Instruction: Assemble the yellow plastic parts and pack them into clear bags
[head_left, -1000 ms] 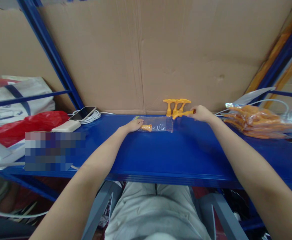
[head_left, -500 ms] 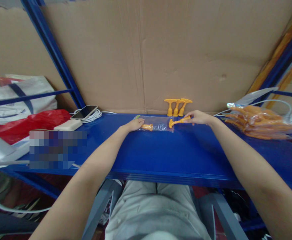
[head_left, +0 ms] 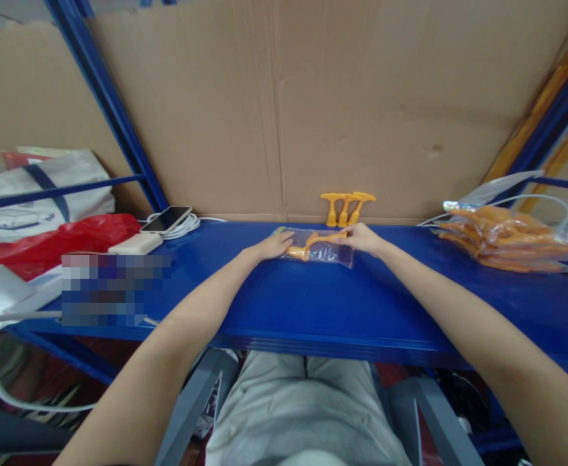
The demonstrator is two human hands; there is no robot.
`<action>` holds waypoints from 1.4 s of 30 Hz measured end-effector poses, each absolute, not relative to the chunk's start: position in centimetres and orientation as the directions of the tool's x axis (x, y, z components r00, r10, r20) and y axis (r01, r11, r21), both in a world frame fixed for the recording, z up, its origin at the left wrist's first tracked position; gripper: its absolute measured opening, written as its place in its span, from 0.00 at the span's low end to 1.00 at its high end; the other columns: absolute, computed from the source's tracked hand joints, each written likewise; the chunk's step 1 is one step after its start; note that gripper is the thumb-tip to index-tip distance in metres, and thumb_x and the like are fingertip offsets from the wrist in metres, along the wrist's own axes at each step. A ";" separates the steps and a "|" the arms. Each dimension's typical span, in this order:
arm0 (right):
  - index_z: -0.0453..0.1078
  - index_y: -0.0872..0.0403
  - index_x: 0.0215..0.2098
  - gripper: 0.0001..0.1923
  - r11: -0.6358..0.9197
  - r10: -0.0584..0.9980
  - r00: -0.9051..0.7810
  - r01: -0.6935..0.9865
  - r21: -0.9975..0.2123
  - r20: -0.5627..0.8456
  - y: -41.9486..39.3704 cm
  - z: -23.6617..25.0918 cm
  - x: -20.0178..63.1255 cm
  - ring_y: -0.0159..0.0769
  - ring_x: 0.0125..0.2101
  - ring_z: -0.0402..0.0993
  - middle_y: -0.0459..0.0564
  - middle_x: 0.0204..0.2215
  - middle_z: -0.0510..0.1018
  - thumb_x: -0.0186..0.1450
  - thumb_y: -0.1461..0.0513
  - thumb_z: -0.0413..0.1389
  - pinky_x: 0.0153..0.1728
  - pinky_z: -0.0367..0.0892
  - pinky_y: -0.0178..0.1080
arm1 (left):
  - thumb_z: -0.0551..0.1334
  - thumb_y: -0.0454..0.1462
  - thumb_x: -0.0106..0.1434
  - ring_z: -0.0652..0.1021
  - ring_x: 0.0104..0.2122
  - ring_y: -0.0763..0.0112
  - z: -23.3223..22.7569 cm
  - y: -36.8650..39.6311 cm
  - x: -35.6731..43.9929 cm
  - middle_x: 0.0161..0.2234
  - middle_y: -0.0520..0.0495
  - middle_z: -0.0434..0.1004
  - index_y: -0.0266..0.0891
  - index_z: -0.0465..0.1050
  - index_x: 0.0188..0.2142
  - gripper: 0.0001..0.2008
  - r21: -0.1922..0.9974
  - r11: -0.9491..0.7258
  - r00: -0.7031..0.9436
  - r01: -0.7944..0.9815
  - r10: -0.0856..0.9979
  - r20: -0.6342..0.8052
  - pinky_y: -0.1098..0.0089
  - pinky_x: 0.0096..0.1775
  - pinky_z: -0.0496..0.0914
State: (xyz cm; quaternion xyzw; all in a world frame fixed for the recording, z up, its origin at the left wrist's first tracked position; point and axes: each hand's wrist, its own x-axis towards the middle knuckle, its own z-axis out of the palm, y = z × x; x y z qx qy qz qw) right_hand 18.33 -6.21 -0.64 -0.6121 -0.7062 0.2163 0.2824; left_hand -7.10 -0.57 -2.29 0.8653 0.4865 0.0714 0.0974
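Note:
A clear plastic bag lies flat on the blue table, one orange plastic toy hammer inside it near the left end. My left hand rests over that left end, its fingers closed on the bag and covering part of it. From the right, my right hand pinches the handle of a second orange toy hammer. Its head points left and lies within the bag, close to the first hammer. Behind my right hand, three more orange toy hammers stand upright in a row against the cardboard.
On the right sits a large plastic bag of orange pieces. A phone rests on a coiled white cable at the left, near a white power bank and a red plastic bag. Cardboard walls off the back.
My right hand has moved left, carrying the second hammer deeper into the bag. The bag and my left hand have shifted slightly right. The standing hammers stay in place.

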 end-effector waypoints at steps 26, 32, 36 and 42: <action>0.75 0.55 0.55 0.21 0.270 0.953 -0.243 0.403 -0.874 0.182 -3.5 -4.4 17.0 0.41 0.54 0.74 0.54 0.55 0.77 0.63 0.67 0.58 0.61 0.62 0.49 | 0.38 0.43 0.72 0.46 0.71 0.65 -3.0 -0.8 -5.2 0.71 0.40 0.46 0.31 0.50 0.69 0.31 0.201 -0.549 0.557 0.811 0.830 0.022 0.62 0.68 0.42; 0.74 0.52 0.56 0.23 0.283 0.950 -0.250 0.451 -0.846 0.185 -2.6 -4.5 16.7 0.45 0.54 0.74 0.54 0.55 0.77 0.63 0.68 0.58 0.61 0.62 0.55 | 0.37 0.43 0.72 0.47 0.70 0.67 -2.8 -0.8 -5.1 0.71 0.39 0.45 0.29 0.50 0.69 0.31 0.170 -0.552 0.561 0.816 0.828 -0.002 0.65 0.68 0.40; 0.73 0.54 0.58 0.25 0.250 0.960 -0.228 0.455 -0.855 0.159 -2.7 -4.5 16.2 0.47 0.56 0.72 0.56 0.57 0.75 0.62 0.69 0.58 0.60 0.64 0.53 | 0.37 0.43 0.72 0.47 0.71 0.65 -2.9 -0.6 -5.2 0.71 0.40 0.45 0.32 0.49 0.70 0.31 0.180 -0.539 0.549 0.823 0.836 -0.002 0.62 0.68 0.41; 0.78 0.49 0.50 0.20 0.332 0.919 -0.384 0.641 -0.692 0.086 -4.0 -1.3 17.9 0.51 0.56 0.72 0.52 0.53 0.79 0.59 0.64 0.64 0.58 0.65 0.52 | 0.35 0.44 0.73 0.43 0.71 0.58 -2.7 -0.9 -4.9 0.72 0.41 0.39 0.39 0.45 0.71 0.30 0.160 -0.469 0.482 0.869 0.875 -0.053 0.46 0.66 0.47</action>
